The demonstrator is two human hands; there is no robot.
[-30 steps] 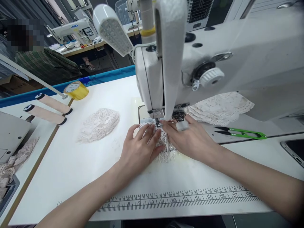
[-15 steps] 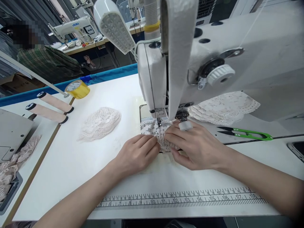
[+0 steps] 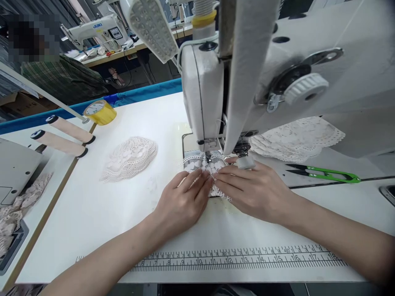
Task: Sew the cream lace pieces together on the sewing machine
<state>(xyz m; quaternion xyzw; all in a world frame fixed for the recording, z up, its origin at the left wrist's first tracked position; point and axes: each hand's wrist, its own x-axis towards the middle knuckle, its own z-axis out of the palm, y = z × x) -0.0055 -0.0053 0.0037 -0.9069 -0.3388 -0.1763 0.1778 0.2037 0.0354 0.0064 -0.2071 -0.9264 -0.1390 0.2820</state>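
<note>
A piece of white lace (image 3: pixel 191 162) lies under the presser foot (image 3: pixel 208 156) of the white sewing machine (image 3: pixel 202 94). My left hand (image 3: pixel 183 201) holds the lace just in front of the foot, its fingers bent and bunched together. From the other side my right hand (image 3: pixel 257 189) grips the same lace, with its fingertips close to those of the left. Part of the lace and the right thumb are hidden beneath the hands. A scalloped edge of lace shows below the right fingers.
Left of the machine lies a lace stack (image 3: pixel 131 158); more lace pieces (image 3: pixel 298 137) rest behind green thread snips (image 3: pixel 330 174) at right. Yellow tape (image 3: pixel 105 115) and pink thread cones (image 3: pixel 60 143) stand far left. A printed ruler (image 3: pixel 231 261) runs along the front edge. Another person (image 3: pixel 64 80) sits beyond.
My left fingers have moved up and right, nearer the presser foot. The right fingers have drawn together over the lace. The view has shifted slightly closer to the machine.
</note>
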